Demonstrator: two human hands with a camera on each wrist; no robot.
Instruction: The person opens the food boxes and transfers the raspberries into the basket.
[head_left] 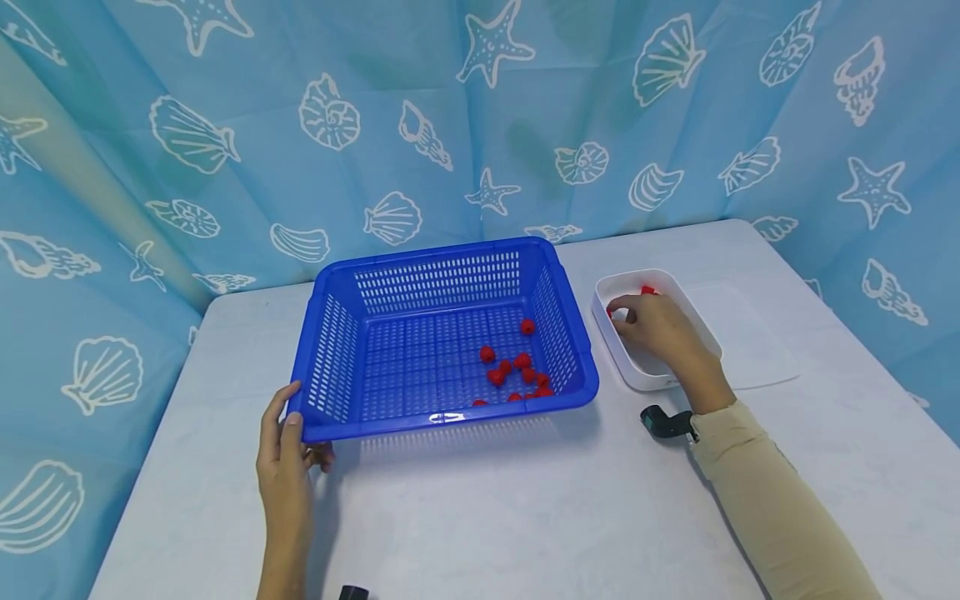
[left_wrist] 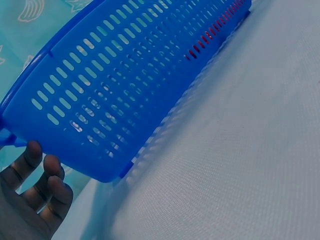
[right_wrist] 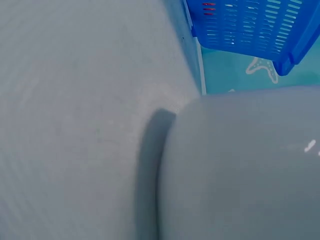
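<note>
A blue plastic basket (head_left: pixel 412 354) with slotted walls holds several small red berry-like pieces (head_left: pixel 522 361), mostly towards its front right. My left hand (head_left: pixel 283 458) grips the basket's front left corner, with fingers on the rim and others below it. In the left wrist view, bent fingers (left_wrist: pixel 55 192) show beside the basket's corner. My right hand (head_left: pixel 660 327) reaches into a white box (head_left: pixel 637 380), fingers bent down near its left wall. Red bits show by the fingertips and at the box's far end. Whether the fingertips pinch one is hidden. The right wrist view shows no hand.
To the right of the box lies a clear, flat lid (head_left: pixel 750 333) on the white tabletop (head_left: pixel 480 517). A blue curtain (head_left: pixel 420 75) with shell prints hangs behind the table. A black wrist camera (head_left: pixel 663 422) sticks out by my right wrist.
</note>
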